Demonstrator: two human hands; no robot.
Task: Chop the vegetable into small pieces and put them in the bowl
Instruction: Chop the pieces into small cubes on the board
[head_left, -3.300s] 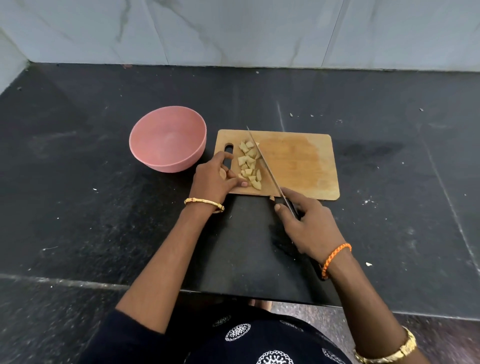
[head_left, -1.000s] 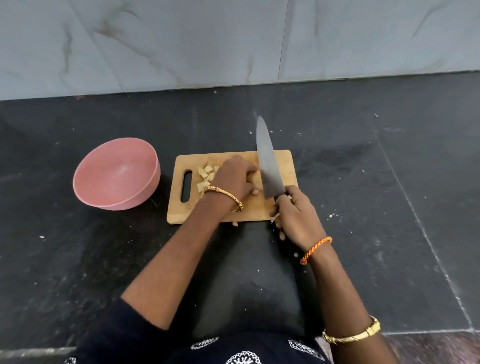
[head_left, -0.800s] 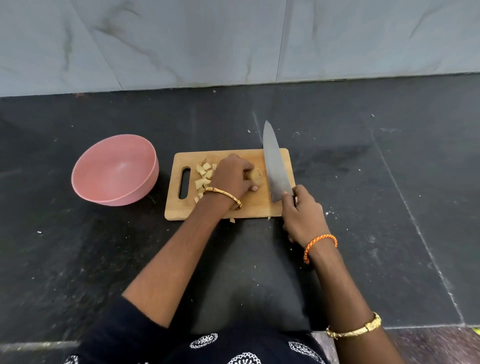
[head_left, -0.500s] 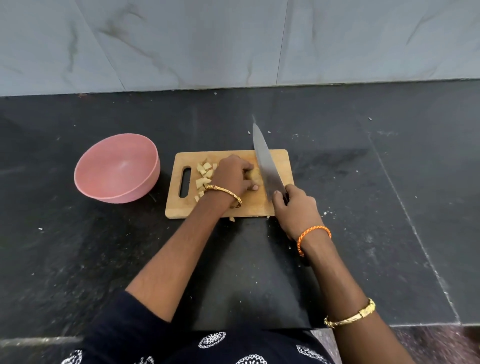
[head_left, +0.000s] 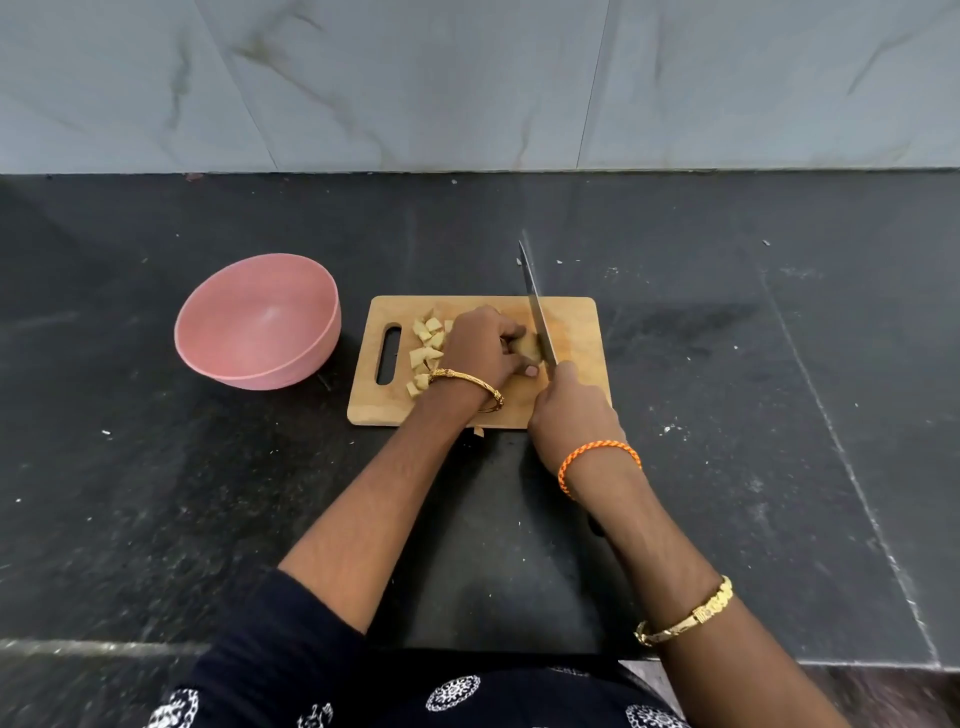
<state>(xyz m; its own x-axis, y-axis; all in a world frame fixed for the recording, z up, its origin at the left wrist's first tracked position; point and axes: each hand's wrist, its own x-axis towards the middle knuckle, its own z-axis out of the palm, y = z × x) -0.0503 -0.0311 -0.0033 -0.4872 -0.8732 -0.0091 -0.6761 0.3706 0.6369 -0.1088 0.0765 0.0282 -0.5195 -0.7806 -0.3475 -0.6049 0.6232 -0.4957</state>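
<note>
Right hand (head_left: 569, 415) is wrapped round the knife (head_left: 537, 312) handle, w/ the handle itself hidden under the fist; the blade runs away from the body, tip reaching past the far edge of the cutting board (head_left: 574, 325). Left hand (head_left: 480, 348) has its fingers curled over the uncut vegetable chunk (head_left: 527, 345), pinning it to the board just left of the blade, prob. so it can't roll while the edge comes down. Thumb tip sits close to the blade, so that's the risk spot.

Cut pieces (head_left: 428, 348) lie in a loose heap further left, between the holding hand and the board's handle slot, i.e. already on the side nearest the bowl (head_left: 306, 358). Bowl is pink, upright, no pieces seen inside, standing just left of the board but apart from it. Looks like chopping is still in hand and the transfer not yet begun.

Room: right part of the board is bare wood, so space for the blade to work. One small bit (head_left: 478, 432) lies off the near edge on the dark counter (head_left: 779, 415). Counter is open to the right and behind; tiled wall (head_left: 467, 83) is well back.
</note>
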